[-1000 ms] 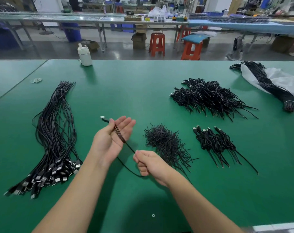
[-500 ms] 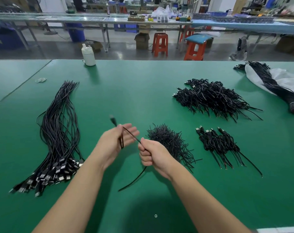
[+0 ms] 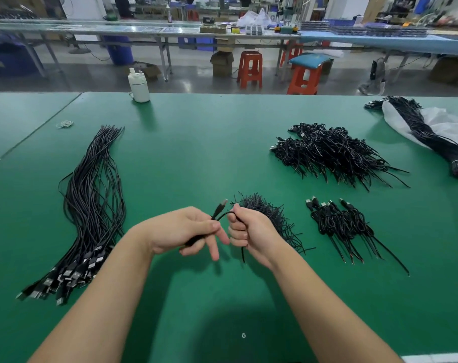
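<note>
At the far left of the green table [image 3: 196,142] a small band [image 3: 65,124] is lying by itself, and nearer to you the long cables [image 3: 94,195] are lying in a loose sheaf running far to near, their metal plugs bunching at the near end. A white bottle [image 3: 138,86] is standing upright at the far edge, right of the sheaf's far tips. In the middle, just above the table, your left hand [image 3: 180,231] is curling round a few turns of one black cable [image 3: 222,214], with the thumb pressing on top and one finger sticking out straighter toward you. The cable's plug is poking up and away from that hand, and a short arc of it is bridging across to your right hand [image 3: 251,231], which is gripping it in a closed fist; the thin bare end is hanging below that fist. Your two hands are sitting just beside each other. Right behind the right hand a tuft of ties [image 3: 269,213] is lying, partly hidden by it. Further right, a row of coils [image 3: 340,221] is lying with plugs pointing far and tails pointing near. Beyond them a bigger heap [image 3: 332,153] of tangled cables is lying, and at the far right a bound bundle [image 3: 426,134] is resting on a white bag [image 3: 445,121].
</note>
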Action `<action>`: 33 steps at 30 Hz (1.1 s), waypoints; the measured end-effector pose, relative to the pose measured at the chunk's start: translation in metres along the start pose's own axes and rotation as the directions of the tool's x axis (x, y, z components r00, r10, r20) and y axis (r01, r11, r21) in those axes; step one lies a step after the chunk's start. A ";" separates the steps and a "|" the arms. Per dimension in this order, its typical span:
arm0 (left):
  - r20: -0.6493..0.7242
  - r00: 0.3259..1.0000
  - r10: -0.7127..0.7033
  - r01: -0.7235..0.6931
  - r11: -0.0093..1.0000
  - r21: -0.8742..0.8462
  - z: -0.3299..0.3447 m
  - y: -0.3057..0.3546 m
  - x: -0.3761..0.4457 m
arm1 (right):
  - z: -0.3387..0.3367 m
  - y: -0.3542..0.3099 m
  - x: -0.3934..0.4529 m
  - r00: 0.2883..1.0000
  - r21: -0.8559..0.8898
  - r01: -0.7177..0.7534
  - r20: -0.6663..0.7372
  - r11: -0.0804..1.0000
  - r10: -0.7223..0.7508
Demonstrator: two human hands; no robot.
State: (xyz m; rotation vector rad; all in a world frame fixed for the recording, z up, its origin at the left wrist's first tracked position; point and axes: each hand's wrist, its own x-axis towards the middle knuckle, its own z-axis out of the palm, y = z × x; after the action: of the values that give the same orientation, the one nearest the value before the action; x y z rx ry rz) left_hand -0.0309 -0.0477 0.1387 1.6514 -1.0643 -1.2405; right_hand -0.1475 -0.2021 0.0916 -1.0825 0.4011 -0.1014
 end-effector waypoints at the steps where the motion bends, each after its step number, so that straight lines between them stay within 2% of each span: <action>1: -0.046 0.997 -0.054 0.056 0.998 0.036 0.004 0.000 0.003 | 0.002 -0.003 0.000 1.000 -0.041 0.018 -0.006 0.999 -0.018; 4: -0.190 0.976 -0.107 0.102 0.994 -0.036 0.013 -0.004 0.013 | 0.008 -0.006 -0.005 0.998 -0.142 0.058 0.008 0.988 -0.058; 7: -0.390 0.920 -0.045 -0.056 0.968 -0.244 0.014 -0.013 0.023 | 0.008 -0.005 -0.014 0.995 -0.196 0.075 0.078 0.978 -0.060; 9: -0.479 0.877 -0.034 -0.191 0.890 -0.413 0.014 -0.018 0.028 | 0.009 -0.001 -0.020 0.991 -0.306 0.079 0.124 0.949 -0.042; 11: -0.499 0.866 -0.019 -0.314 0.757 -0.574 0.017 -0.019 0.032 | 0.011 0.008 -0.023 0.992 -0.502 0.085 0.126 0.860 -0.025; 13: -0.504 0.863 -0.010 -0.377 0.652 -0.658 0.021 -0.016 0.034 | 0.013 0.018 -0.024 0.994 -0.644 0.084 0.107 0.760 -0.020; 14: -0.506 0.863 -0.007 -0.387 0.635 -0.669 0.023 -0.014 0.035 | 0.013 0.021 -0.024 0.996 -0.658 0.073 0.091 0.749 -0.017; 19: -0.515 0.857 0.022 -0.376 0.710 -0.595 0.037 -0.006 0.040 | 0.009 0.022 -0.022 0.998 -0.632 0.056 0.014 0.773 -0.060; 22: -0.482 0.875 0.043 -0.377 0.685 -0.624 0.040 -0.002 0.041 | 0.004 0.018 -0.024 0.995 -0.622 0.096 0.028 0.777 -0.101; 24: -0.434 0.900 0.049 -0.358 0.651 -0.669 0.043 -0.002 0.042 | 0.002 0.017 -0.024 0.993 -0.508 0.115 0.036 0.854 -0.112; 26: -0.398 0.916 0.052 -0.338 0.633 -0.697 0.046 -0.003 0.042 | 0.001 0.016 -0.023 0.991 -0.308 0.131 0.006 0.942 -0.135; 29: -0.359 0.932 0.041 -0.305 0.623 -0.720 0.049 -0.006 0.043 | 0.003 0.018 -0.023 0.983 -0.149 0.179 -0.012 0.972 -0.183; 33: -0.217 0.975 0.039 -0.173 0.747 -0.641 0.046 -0.004 0.040 | 0.002 0.021 -0.024 0.968 -0.204 0.233 -0.047 0.951 -0.247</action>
State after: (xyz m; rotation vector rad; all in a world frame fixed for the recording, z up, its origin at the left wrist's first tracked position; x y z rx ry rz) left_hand -0.0687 -0.0888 0.1131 1.1050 -0.4926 -1.1693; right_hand -0.1713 -0.1834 0.0804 -1.3238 0.3474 -0.3234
